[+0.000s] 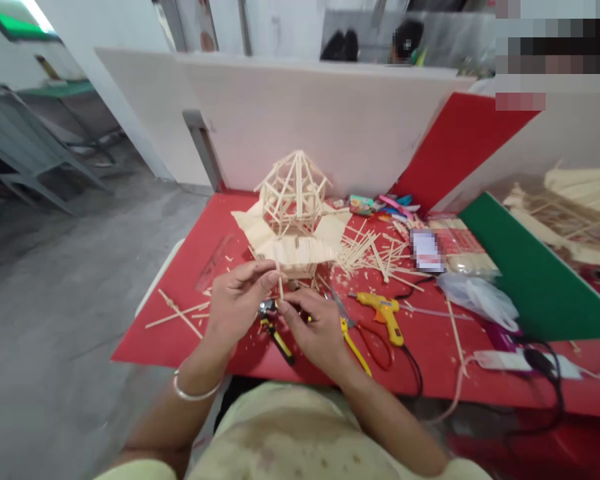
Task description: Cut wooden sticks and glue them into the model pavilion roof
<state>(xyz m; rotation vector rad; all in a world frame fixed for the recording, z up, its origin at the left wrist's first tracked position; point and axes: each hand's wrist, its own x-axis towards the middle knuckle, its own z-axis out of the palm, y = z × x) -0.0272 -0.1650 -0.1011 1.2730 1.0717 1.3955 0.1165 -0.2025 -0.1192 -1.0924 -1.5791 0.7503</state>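
A short wooden stick [281,288] stands roughly upright between my two hands. My left hand [237,300] pinches its upper part with thumb and fingers. Lower down, my right hand [313,327] closes its thumb and fingers on the stick's bottom end. Just beyond them rises a model house of thin sticks [299,193], with a pointed frame on top and slatted panels below. Under my hands lie pliers with black and yellow handles [279,341]. Yellow-handled pliers [355,350] lie partly hidden by my right hand, beside a red-handled tool [380,347].
A yellow glue gun [383,312] with a black cord lies to the right. Loose sticks [375,253] are scattered near a phone [427,251], packaged sticks [467,250] and a plastic bag [480,297]. White [305,113], red and green boards stand around the red tabletop [165,340].
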